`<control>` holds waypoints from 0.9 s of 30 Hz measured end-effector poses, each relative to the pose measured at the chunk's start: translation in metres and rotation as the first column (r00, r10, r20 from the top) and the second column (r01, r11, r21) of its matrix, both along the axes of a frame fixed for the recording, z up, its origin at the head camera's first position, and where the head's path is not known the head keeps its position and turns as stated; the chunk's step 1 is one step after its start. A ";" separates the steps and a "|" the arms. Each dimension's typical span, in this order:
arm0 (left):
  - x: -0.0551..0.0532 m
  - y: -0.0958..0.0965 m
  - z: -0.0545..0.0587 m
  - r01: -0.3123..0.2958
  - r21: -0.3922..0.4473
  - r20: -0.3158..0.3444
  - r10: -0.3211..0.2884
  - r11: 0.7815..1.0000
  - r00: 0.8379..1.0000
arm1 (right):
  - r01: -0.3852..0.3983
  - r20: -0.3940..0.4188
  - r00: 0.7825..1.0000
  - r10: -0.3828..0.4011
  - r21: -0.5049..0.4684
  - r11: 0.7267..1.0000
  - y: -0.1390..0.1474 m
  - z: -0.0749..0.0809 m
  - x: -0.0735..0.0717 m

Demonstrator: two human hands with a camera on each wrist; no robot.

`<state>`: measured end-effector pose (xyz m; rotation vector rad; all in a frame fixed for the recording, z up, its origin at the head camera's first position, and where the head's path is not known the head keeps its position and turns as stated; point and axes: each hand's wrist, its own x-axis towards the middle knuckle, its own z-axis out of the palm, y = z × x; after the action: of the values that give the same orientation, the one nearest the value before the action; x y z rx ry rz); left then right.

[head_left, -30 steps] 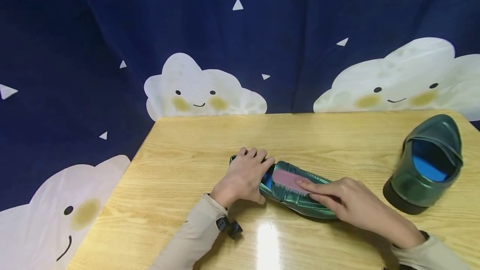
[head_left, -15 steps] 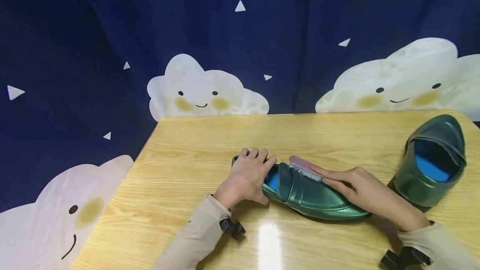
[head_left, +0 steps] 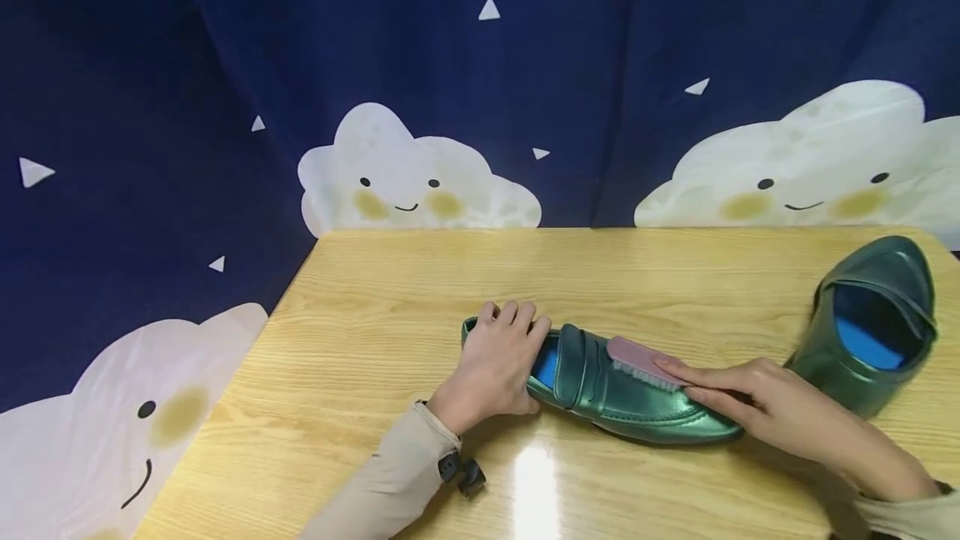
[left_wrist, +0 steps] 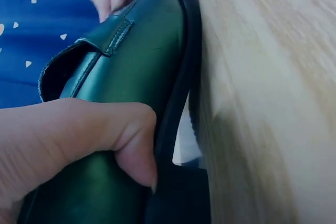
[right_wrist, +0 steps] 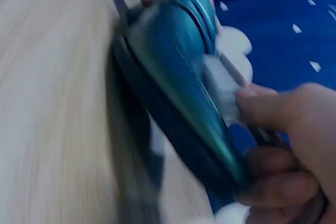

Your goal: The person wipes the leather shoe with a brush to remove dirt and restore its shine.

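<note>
A shiny green loafer with a blue insole lies on the table, its toe pointing right. My left hand grips it across the heel; in the left wrist view the thumb bends down its side to the sole edge. Pinched in my right hand is a brush with a pink back and pale bristles. Those bristles touch the upper between the strap and the toe. In the blurred right wrist view, fingers curl around the brush's end beside the toe.
A second green loafer stands at the table's right, its heel toward me, behind my right hand and wrist. The wooden table ends at a dark blue curtain printed with clouds and triangles.
The brush moved from the strap to the upper's far edge, then onto the front part nearer the toe. My right hand shifted right with it. My left hand keeps its place on the heel.
</note>
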<state>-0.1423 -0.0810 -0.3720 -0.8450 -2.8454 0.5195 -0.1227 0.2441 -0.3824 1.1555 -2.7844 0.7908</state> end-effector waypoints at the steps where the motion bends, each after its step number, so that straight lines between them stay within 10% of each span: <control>1: 0.000 -0.001 0.000 -0.003 -0.001 -0.003 0.003 1.000 1.000 | 0.030 0.001 1.000 -0.030 0.019 0.999 -0.008 0.002 -0.002; 6: -0.001 -0.004 -0.001 -0.020 -0.005 0.013 0.020 1.000 1.000 | 0.084 -0.018 0.996 -0.083 0.041 0.996 -0.043 0.008 -0.012; 14: -0.001 0.000 0.002 -0.048 -0.020 0.038 0.049 0.999 0.998 | -0.206 -0.018 0.979 0.205 -0.089 0.975 -0.057 0.010 -0.007; 22: -0.005 0.005 0.004 -0.091 -0.054 0.098 0.096 0.994 0.991 | 0.124 -0.214 0.969 -0.124 -0.012 0.992 -0.067 0.001 -0.005; 27: -0.008 0.008 0.006 -0.139 -0.076 0.153 0.149 0.987 0.977 | -0.034 -0.153 0.988 0.028 -0.037 0.999 -0.065 -0.001 -0.008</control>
<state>-0.1501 -0.0730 -0.3658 -0.7241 -3.0681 0.5904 -0.1306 0.1792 -0.3839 1.2013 -2.6218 0.7235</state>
